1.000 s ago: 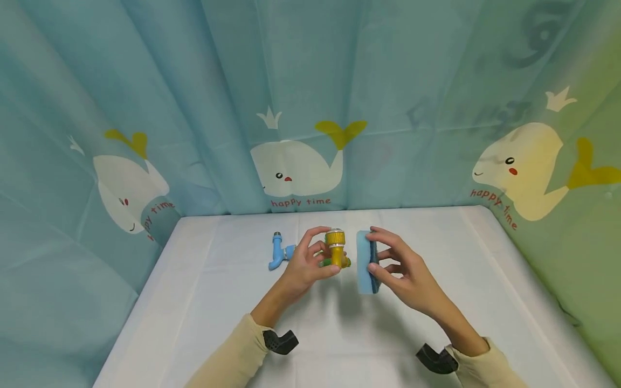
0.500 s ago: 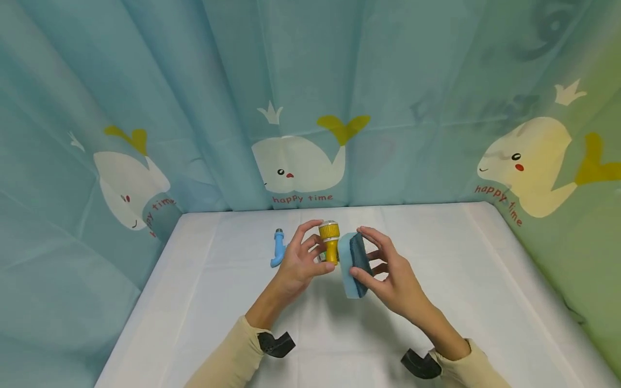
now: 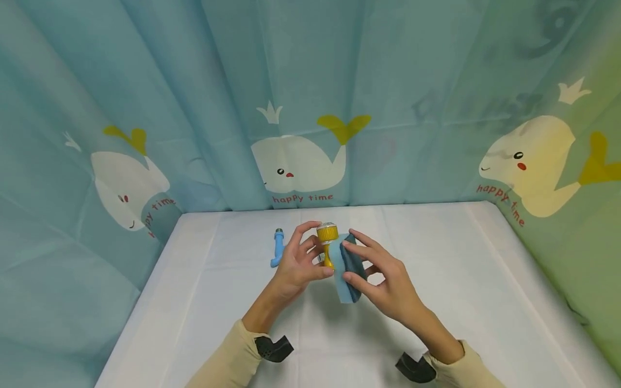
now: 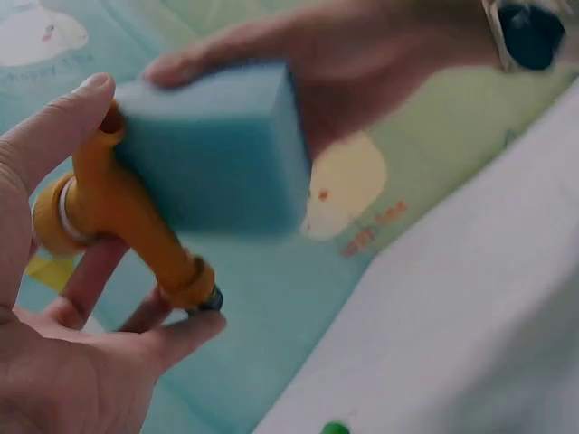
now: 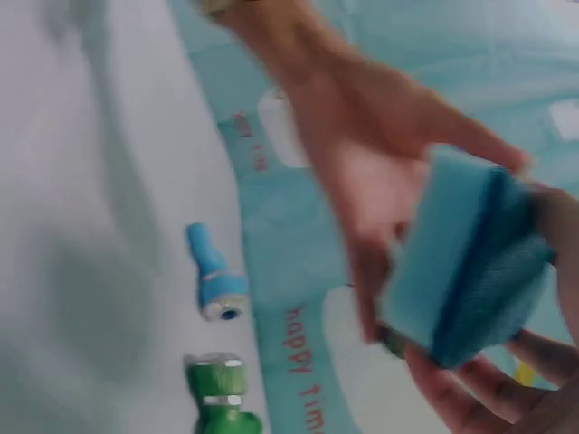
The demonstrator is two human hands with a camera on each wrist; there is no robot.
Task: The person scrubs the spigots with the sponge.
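In the head view my left hand (image 3: pixel 295 269) holds a yellow faucet (image 3: pixel 327 233) above the table, its ribbed gold collar facing up. The left wrist view shows the thumb at one end of the yellow faucet (image 4: pixel 136 212) and a finger at the other. My right hand (image 3: pixel 395 283) grips a two-layer sponge (image 3: pixel 352 267), light blue on one side and dark blue scouring pad on the other. The sponge's light side (image 4: pixel 217 163) lies up against the faucet's body. From the head, the sponge covers part of the faucet.
A blue faucet (image 3: pixel 278 248) lies on the white table (image 3: pixel 233 334) behind the left hand. Beside it, in the right wrist view, sits a green faucet (image 5: pixel 220 398). A blue-green curtain (image 3: pixel 407 108) with whale prints stands behind the table.
The right hand has brought the sponge leftward, from a gap beside the yellow faucet to up against it. The left hand has shifted slightly left with the faucet.
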